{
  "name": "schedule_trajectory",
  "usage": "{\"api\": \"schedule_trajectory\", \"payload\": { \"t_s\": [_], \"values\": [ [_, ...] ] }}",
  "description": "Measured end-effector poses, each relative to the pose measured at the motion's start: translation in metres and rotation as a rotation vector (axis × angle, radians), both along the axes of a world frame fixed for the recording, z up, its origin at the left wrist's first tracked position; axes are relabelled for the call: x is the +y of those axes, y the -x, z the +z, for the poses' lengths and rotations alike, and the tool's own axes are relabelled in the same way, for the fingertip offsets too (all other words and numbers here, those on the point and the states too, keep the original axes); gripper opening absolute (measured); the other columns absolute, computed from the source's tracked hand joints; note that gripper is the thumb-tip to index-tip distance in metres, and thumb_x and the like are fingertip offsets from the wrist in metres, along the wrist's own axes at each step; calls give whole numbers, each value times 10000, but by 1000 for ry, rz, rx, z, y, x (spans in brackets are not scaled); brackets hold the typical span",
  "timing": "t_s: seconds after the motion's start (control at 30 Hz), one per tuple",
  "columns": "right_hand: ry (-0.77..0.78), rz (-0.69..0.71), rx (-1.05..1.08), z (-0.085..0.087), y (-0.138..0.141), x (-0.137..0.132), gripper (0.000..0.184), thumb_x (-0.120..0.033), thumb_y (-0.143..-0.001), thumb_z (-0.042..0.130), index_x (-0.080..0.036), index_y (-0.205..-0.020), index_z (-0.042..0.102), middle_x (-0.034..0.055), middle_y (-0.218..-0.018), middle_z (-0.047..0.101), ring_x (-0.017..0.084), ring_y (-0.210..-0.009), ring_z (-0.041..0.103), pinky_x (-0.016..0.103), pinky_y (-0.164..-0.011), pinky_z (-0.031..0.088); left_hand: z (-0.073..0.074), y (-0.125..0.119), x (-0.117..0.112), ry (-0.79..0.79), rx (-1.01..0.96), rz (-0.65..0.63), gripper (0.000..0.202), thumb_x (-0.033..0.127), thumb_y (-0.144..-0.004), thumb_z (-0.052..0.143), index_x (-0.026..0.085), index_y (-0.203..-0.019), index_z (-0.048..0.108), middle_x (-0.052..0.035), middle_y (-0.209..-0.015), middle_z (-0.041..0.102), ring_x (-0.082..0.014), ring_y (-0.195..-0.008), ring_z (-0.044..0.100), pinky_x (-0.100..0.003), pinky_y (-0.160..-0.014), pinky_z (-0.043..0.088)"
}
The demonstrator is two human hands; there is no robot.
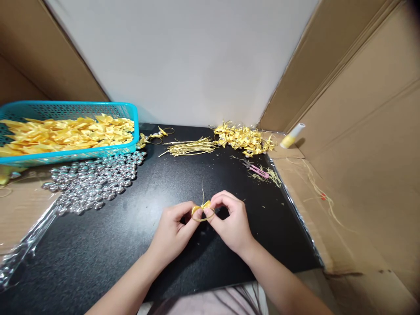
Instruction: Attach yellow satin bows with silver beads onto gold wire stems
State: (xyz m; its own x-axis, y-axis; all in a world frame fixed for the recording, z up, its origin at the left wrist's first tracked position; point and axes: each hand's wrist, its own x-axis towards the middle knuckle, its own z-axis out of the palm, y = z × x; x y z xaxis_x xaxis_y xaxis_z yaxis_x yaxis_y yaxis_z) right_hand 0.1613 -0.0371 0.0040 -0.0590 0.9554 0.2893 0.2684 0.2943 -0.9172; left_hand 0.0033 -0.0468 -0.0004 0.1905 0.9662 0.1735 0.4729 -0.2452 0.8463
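Between my two hands, above the black table, is a yellow ribbon bow (206,204) with a loop of gold cord (205,219) below it. My left hand (179,225) pinches the bow's left side between thumb and fingertips. On the other side, my right hand (232,218) pinches its right part the same way. A thin loose cord end (202,188) sticks up from the bow's middle. The fingers partly cover the bow, so its centre is hard to make out.
A turquoise basket (135,127) of yellow ribbon pieces stands at left, with silver beads (98,179) before it. Gold cords (192,147) and a heap of finished-looking bows (243,136) lie at the back. Pink thread snips (257,169) rest among clippings; a thread cone (292,135) stands right.
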Motion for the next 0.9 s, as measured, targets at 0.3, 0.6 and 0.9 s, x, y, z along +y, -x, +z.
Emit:
{"api": "schedule_trajectory", "payload": {
  "t_s": [0.3,0.6,0.9],
  "values": [
    [-78,46,-206,-6,4,-8,159,-229,-870,587,-191,-898,739,-27,-541,518,115,-505,447,275,-576,368,-5,0,-2,-237,171,98,294,221,-860,499,168,-574,462,48,-514,427,-81,-477,410,-173,-481,317],
    [-5,-41,-446,-6,5,-6,173,-247,-878,567,-179,-863,726,9,-610,633,135,-534,511,306,-642,365,-11,-3,-1,-498,480,-16,285,232,-914,477,184,-635,514,21,-559,475,-121,-503,443,-230,-512,325],
    [114,72,-416,1,1,1,203,-194,-863,529,-194,-685,628,-1,-626,563,126,-562,475,249,-541,339,-14,-4,-1,-423,491,-27,248,222,-891,497,182,-650,535,21,-563,498,-127,-520,462,-243,-526,313]
  ]
}}
